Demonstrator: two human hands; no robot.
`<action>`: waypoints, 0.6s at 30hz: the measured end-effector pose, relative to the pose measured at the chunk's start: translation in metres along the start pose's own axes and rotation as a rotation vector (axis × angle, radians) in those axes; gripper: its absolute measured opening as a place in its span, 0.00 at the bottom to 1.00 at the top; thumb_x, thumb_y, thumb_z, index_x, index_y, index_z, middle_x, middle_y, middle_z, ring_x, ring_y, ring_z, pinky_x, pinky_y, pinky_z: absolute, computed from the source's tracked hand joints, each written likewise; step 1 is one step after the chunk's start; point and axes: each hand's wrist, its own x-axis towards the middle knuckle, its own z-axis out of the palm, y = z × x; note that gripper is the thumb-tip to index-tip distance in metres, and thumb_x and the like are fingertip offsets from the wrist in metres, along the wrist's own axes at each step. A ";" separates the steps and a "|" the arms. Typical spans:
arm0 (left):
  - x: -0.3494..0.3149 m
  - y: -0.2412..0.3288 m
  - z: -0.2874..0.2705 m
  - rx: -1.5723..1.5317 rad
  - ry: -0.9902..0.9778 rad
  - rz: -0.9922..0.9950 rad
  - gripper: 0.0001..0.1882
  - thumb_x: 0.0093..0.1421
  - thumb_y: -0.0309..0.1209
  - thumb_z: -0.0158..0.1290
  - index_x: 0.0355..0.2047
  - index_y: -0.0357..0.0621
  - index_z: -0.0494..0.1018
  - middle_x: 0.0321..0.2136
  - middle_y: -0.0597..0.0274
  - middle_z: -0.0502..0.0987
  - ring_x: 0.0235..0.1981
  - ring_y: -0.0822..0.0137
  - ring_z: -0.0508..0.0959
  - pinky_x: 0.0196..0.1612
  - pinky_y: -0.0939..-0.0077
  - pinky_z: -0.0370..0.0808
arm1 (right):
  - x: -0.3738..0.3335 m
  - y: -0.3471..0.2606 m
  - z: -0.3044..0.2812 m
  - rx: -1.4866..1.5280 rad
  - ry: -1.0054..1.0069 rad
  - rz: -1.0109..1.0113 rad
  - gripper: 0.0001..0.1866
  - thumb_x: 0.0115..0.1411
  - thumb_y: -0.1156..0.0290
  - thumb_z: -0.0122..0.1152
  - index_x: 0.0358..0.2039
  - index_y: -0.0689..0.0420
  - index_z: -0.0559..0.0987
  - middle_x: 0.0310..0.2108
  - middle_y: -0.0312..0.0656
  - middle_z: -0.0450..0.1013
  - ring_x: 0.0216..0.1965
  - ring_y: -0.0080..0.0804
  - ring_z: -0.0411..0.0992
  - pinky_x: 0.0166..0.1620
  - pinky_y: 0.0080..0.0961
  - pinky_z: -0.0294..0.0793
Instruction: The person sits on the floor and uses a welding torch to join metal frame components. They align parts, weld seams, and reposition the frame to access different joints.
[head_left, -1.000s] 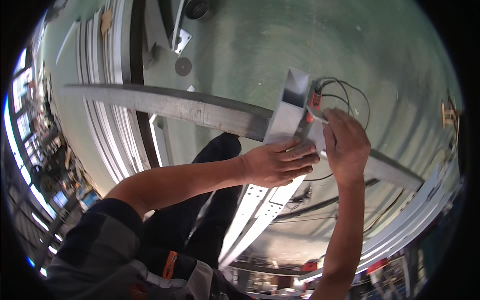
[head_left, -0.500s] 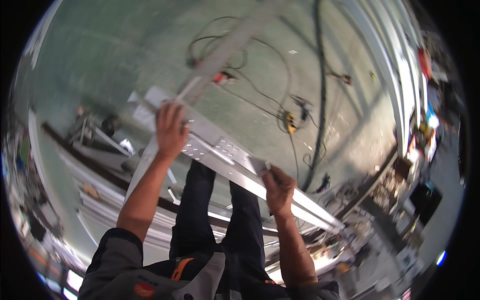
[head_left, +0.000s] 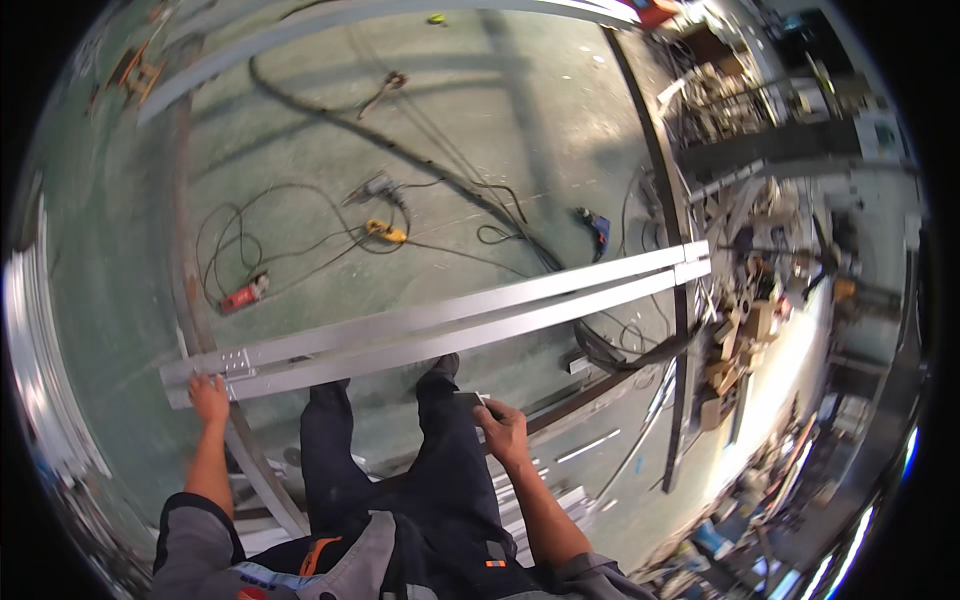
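Across two supports, two silver beams lie side by side. Left hand on the near beam's left end; can't tell if gripping. Right hand pinches small flat plate, apart from beams. Red grinder, blue drill on floor beyond.

Green floor: red power tool lies at left. Yellow fitting sits farther right, just beside a grey power tool. Blue drill lies right. Thick dark cable runs from far left toward near right. Brown boxes: far right.
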 end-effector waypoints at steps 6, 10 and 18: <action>-0.077 0.227 -0.033 -0.125 -0.224 0.325 0.31 0.66 0.45 0.58 0.61 0.32 0.72 0.64 0.33 0.70 0.68 0.38 0.67 0.72 0.47 0.61 | -0.024 0.095 -0.141 0.210 0.289 0.137 0.17 0.63 0.64 0.68 0.46 0.65 0.86 0.28 0.42 0.82 0.31 0.23 0.77 0.38 0.27 0.76; -0.149 0.399 -0.063 -0.268 -0.339 0.748 0.30 0.63 0.45 0.60 0.59 0.36 0.75 0.64 0.35 0.70 0.66 0.37 0.69 0.70 0.48 0.64 | -0.050 0.142 -0.207 0.341 0.504 0.257 0.16 0.64 0.66 0.66 0.44 0.66 0.87 0.30 0.38 0.82 0.33 0.23 0.76 0.39 0.26 0.76; -0.251 0.669 -0.117 -0.242 -0.502 1.136 0.31 0.63 0.46 0.60 0.60 0.39 0.74 0.61 0.42 0.73 0.63 0.42 0.72 0.66 0.52 0.69 | -0.097 0.224 -0.262 0.344 0.651 0.480 0.17 0.62 0.68 0.65 0.43 0.71 0.85 0.30 0.44 0.82 0.32 0.27 0.77 0.39 0.30 0.76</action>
